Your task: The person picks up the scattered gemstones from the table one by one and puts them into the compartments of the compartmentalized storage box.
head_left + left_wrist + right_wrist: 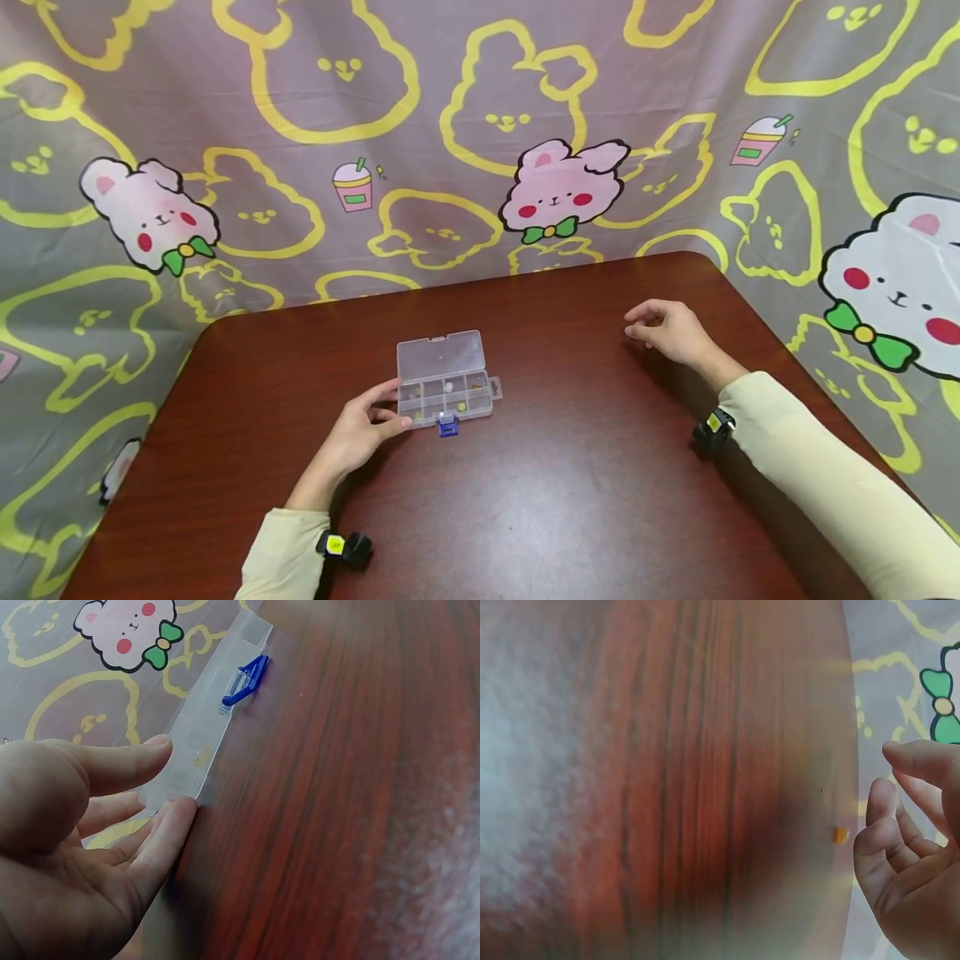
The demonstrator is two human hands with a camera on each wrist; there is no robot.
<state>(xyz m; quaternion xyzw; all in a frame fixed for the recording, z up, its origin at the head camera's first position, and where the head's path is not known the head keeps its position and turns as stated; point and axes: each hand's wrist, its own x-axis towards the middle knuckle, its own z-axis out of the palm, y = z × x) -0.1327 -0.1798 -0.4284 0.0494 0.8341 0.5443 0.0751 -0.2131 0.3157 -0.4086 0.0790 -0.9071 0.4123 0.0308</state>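
A clear plastic compartment box (431, 408) lies on the table with its lid (441, 357) raised at the back and a blue latch (447, 426) at the front. Small yellowish and whitish pieces sit in several of its compartments. My left hand (362, 429) holds the box's left end, thumb at the front corner and fingers along the side. To the far right, my right hand (671, 329) hovers over the table, fingers loosely bent with nothing between them. In the right wrist view, a small orange piece (841, 835) shows just beyond its fingertips.
The dark brown wooden table (570, 483) has rounded far corners. A grey curtain (435, 100) with cartoon rabbits hangs behind it and along both sides. A clear hanging tab (495, 387) sticks out from the box's right end.
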